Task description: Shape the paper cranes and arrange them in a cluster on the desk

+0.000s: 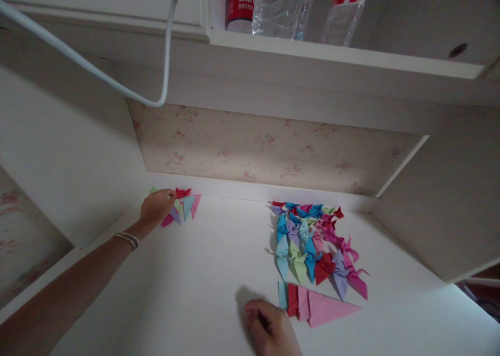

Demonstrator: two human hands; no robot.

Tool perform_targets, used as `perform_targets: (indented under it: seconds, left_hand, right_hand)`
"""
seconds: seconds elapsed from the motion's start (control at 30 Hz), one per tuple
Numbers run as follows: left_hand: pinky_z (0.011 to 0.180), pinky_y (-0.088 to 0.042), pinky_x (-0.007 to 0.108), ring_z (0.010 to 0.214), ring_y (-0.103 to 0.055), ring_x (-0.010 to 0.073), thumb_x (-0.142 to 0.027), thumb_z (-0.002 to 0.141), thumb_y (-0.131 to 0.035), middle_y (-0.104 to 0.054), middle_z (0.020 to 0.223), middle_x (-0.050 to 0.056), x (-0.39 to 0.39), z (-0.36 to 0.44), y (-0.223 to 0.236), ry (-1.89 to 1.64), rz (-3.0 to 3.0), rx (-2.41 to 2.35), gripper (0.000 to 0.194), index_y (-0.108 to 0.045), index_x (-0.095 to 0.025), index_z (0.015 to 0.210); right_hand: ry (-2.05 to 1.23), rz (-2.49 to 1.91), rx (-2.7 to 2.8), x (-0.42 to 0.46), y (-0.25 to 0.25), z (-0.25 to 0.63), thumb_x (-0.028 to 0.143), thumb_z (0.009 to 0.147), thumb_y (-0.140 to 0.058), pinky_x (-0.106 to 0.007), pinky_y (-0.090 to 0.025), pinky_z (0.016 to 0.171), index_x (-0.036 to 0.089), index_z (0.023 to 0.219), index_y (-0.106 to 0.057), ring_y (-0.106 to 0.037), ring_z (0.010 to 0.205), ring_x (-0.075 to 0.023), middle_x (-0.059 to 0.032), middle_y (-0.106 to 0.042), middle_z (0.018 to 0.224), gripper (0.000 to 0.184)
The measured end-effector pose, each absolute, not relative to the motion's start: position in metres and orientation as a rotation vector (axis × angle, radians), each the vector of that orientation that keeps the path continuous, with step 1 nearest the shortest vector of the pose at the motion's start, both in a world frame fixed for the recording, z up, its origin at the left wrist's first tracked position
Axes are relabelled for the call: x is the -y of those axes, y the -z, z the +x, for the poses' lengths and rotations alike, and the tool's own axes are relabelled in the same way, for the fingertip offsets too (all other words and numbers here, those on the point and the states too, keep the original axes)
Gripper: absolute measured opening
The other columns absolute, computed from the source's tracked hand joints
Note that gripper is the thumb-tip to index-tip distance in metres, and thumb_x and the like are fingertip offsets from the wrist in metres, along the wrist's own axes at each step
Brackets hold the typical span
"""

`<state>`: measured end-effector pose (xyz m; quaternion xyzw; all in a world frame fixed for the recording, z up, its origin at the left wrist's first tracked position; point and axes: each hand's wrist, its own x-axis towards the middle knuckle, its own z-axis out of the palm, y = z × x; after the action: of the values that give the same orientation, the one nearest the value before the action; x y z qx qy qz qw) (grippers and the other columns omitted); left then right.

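My left hand (pixel 158 207) reaches to the back left of the white desktop, its fingers closed in a pinch over a small fan of folded papers. A red folded paper (pixel 183 193) lies right at its fingertips; whether it is gripped I cannot tell. Light blue (pixel 188 206) and pink folded papers (pixel 196 206) spread beside it. Near the front, my right hand (pixel 273 327) is loosely curled, with nothing visible in it. Just beyond it is a row of flat folded strips, ending in a pink folded piece (pixel 332 306). Rows of colourful paper cranes (pixel 308 241) stand behind that row.
A shelf (pixel 344 53) overhangs the desktop, holding a red-labelled container (pixel 239 7) and clear plastic bottles (pixel 279 9). A white cable (pixel 117 85) hangs at the upper left. Side panels and a floral back wall (pixel 250 147) enclose the desk.
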<state>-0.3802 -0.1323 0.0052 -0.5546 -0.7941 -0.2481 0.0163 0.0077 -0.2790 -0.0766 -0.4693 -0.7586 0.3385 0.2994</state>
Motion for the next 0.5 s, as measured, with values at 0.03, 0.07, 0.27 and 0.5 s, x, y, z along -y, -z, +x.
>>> perform_targets:
  seconds: [0.03,0.07,0.27,0.5]
  left_hand:
    - [0.077,-0.041,0.031,0.092,-0.061,0.0256,-0.034,0.086,-0.044,-0.069,0.101,0.009,0.135,-0.374,-0.005,0.750,-1.712,2.431,0.029,-0.064,-0.018,0.099]
    - [0.076,-0.042,0.030,0.090,-0.062,0.0239,-0.034,0.086,-0.045,-0.070,0.100,0.007,0.136,-0.367,-0.005,0.756,-1.733,2.397,0.028,-0.062,-0.019,0.102]
    - [0.078,-0.043,0.028,0.087,-0.064,0.0204,-0.033,0.086,-0.045,-0.072,0.096,0.003,0.142,-0.313,-0.006,0.790,-1.999,2.236,0.026,-0.063,-0.021,0.100]
    - [0.060,-0.046,0.023,0.061,-0.064,0.0143,-0.041,0.082,-0.049,-0.072,0.089,-0.001,0.149,-0.211,-0.013,1.184,-2.298,2.298,0.026,-0.065,-0.022,0.090]
  right_hand:
    - [-0.897,-1.237,2.019,0.280,0.076,0.007,0.034,0.086,-0.046,-0.018,-0.035,0.045,0.018,0.076,-0.068,-0.053,0.051,-0.0116,-0.0011,-0.063,0.061,0.029]
    - [-0.898,-1.224,2.025,0.280,0.076,0.007,0.032,0.085,-0.047,-0.018,-0.034,0.045,0.018,0.074,-0.068,-0.052,0.051,-0.0112,-0.0006,-0.062,0.061,0.027]
    - [-0.910,-1.185,2.045,0.282,0.074,0.007,0.019,0.076,-0.052,-0.016,-0.034,0.045,0.020,0.078,-0.071,-0.054,0.050,-0.0100,0.0017,-0.065,0.061,0.019]
    - [-0.906,-1.179,2.084,0.281,0.085,0.005,0.011,0.068,-0.054,-0.014,-0.038,0.045,0.024,0.078,-0.074,-0.059,0.049,-0.0096,0.0039,-0.069,0.062,0.026]
